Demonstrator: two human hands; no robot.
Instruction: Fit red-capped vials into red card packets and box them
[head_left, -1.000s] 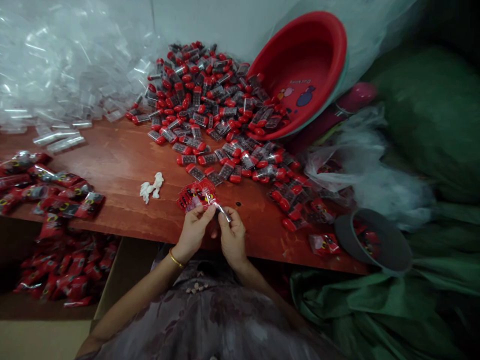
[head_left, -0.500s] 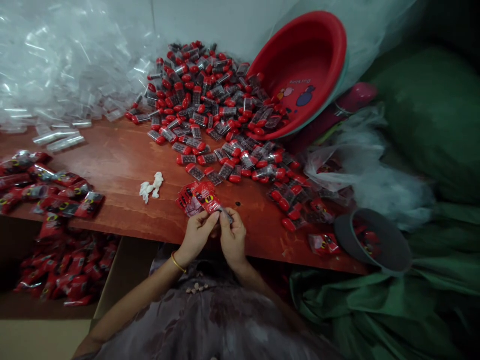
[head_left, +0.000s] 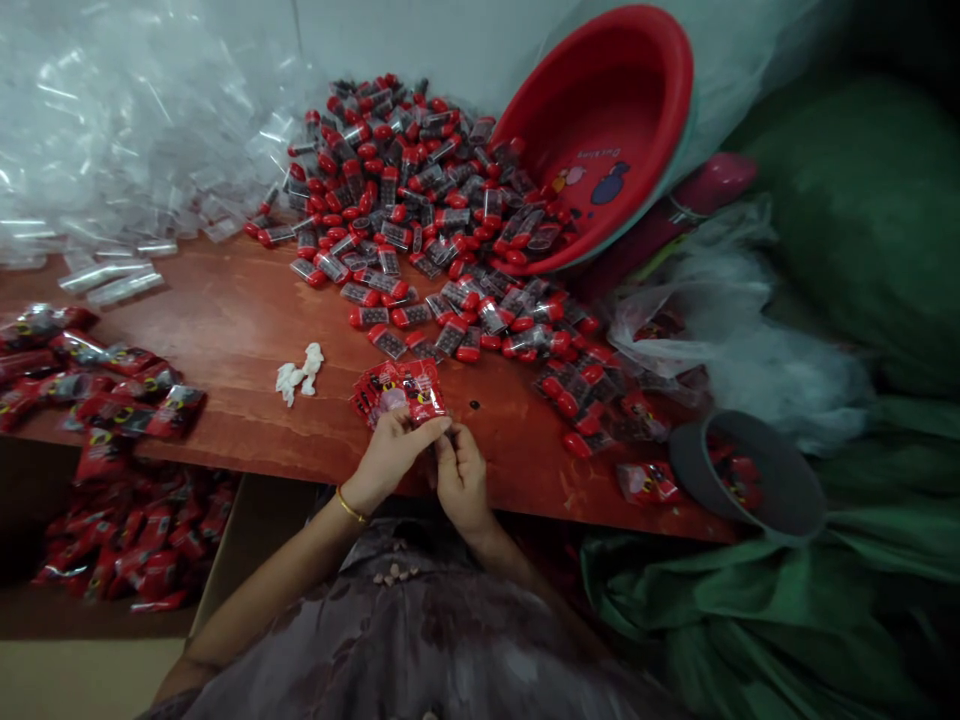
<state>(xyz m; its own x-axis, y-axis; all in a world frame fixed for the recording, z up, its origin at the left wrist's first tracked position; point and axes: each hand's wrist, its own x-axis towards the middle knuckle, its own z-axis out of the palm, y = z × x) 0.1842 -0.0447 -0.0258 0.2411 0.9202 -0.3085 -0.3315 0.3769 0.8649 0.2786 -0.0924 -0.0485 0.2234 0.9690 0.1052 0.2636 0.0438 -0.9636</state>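
Observation:
Both my hands meet near the front edge of the brown table (head_left: pixel 300 440). My left hand (head_left: pixel 391 455), with a gold bracelet at the wrist, pinches a red printed packet (head_left: pixel 424 388) by its lower end. The fingers of my right hand (head_left: pixel 463 475) are closed at the packet's lower right corner; whatever lies between them is hidden. Just behind and left of the fingers is a fanned stack of red packets (head_left: pixel 367 390). Farther back spreads a big pile of small clear containers with red caps (head_left: pixel 390 200).
A red basin (head_left: pixel 637 110) leans at the back right. Clear plastic tubes (head_left: pixel 135 130) heap at the back left. Filled red packets (head_left: pixel 120 400) lie left, more in a box (head_left: pixel 150 540) below. White crumpled bits (head_left: pixel 300 374) and a grey bowl (head_left: pixel 765 480) flank my hands.
The red packet in my fingers now stands more upright, its printed face more visible. The dark piece seen earlier at my right fingertips no longer shows. My hands stay close together.

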